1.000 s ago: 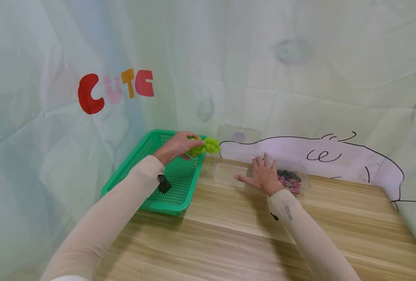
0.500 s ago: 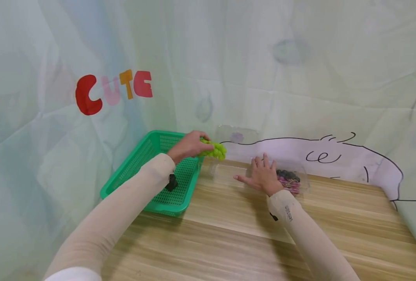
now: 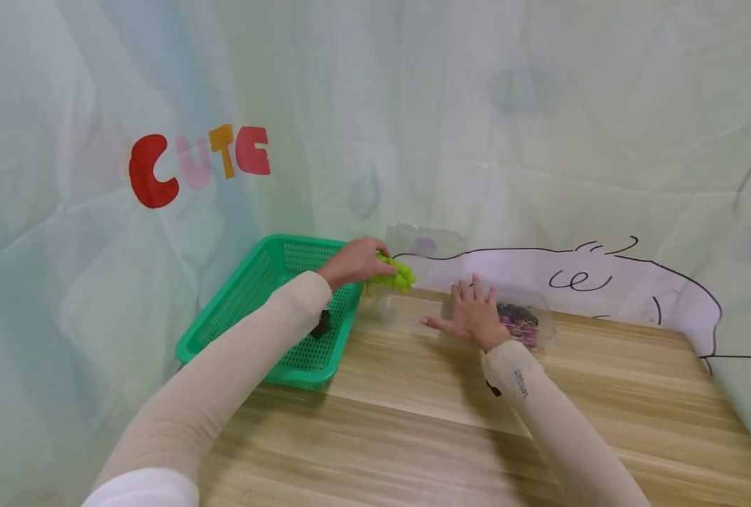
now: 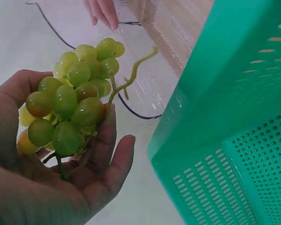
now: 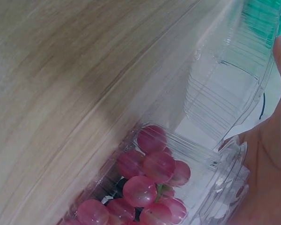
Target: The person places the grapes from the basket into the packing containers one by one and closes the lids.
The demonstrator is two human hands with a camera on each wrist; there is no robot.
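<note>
My left hand point(image 3: 358, 260) holds a bunch of green grapes point(image 4: 68, 101) above the far right rim of the green basket point(image 3: 223, 299). In the left wrist view its fingers curl under the bunch, and a bare stem end sticks out. My right hand point(image 3: 475, 317) rests with spread, straight fingers at the middle of a clear plastic box point(image 5: 227, 84), between two of its sections. In the right section lie red grapes point(image 5: 152, 173), with dark grapes point(image 3: 516, 313) beside them. The left section shows no fruit. Part of the box is hidden under the right hand.
A clear lid point(image 3: 423, 241) stands raised against the back curtain point(image 3: 540, 169). The basket, with slotted walls, stands on the wooden table point(image 3: 407, 429) at the left. Coloured letters point(image 3: 153, 171) are on the left curtain. A dark wrist device point(image 3: 320, 325) sits under the left sleeve.
My left hand has moved to the right with the green grapes, from over the basket to its far right rim near the box. The right hand has stayed in place.
</note>
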